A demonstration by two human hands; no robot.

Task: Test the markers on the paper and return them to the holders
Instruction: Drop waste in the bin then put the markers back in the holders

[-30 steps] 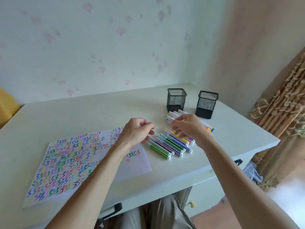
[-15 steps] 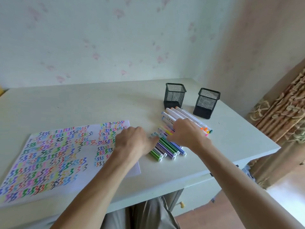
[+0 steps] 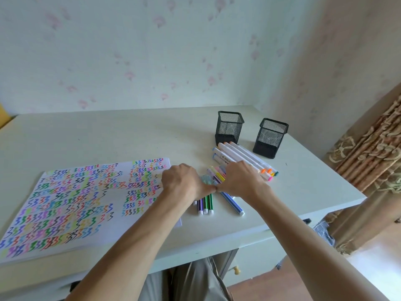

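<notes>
In the head view, the left hand (image 3: 183,183) and the right hand (image 3: 243,181) are pressed down side by side on a loose row of slim coloured markers (image 3: 206,204) on the white desk (image 3: 108,140), the thumbs touching between them. The fingers are hidden under the backs of the hands, so it cannot be told whether they are curled round markers or laid flat. A blue marker (image 3: 232,203) is seen splayed out to the right of the purple and green ones, apart from the bunch. A second group of thick white markers (image 3: 245,158) lies just behind the right hand, their far ends near the left mesh holder (image 3: 229,128); the right mesh holder (image 3: 270,137) stands just beside it — both appear empty. The paper (image 3: 71,205) is already crowded with zigzag strokes.

The risk is judged to lie in the gathering: round barrels squeezed from both sides may be rolled out of the bunch, and the blue one could be left behind or nudged toward the near edge — a drop to the floor. The light holders may be tipped if a full handful is pushed in at an angle.
</notes>
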